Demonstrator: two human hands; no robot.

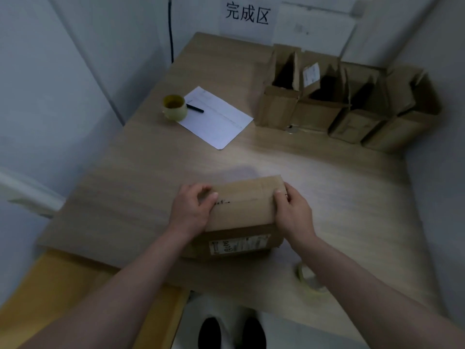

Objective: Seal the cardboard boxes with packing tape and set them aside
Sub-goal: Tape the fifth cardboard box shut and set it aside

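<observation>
The left hand [192, 206] grips the left end of a closed cardboard box [241, 210], fingers curled over the top edge and thumb lying on the top flap. The right hand [292, 210] holds the opposite end the same way, thumb pressed on the top near the seam. The box sits on the near part of a light wooden table [156, 172], a white shipping label [239, 244] on its front face. Just under the right forearm lies a roll of clear packing tape [308, 275], partly hidden. Farther back on the left stands a yellowish tape roll [175, 107] touching a sheet of paper [217, 118] that carries a black pen [195, 108]. Along the far right edge stands a row of open cardboard boxes [344, 102], flaps up. On the wall behind hangs a sign [247, 15] reading 完成区
</observation>
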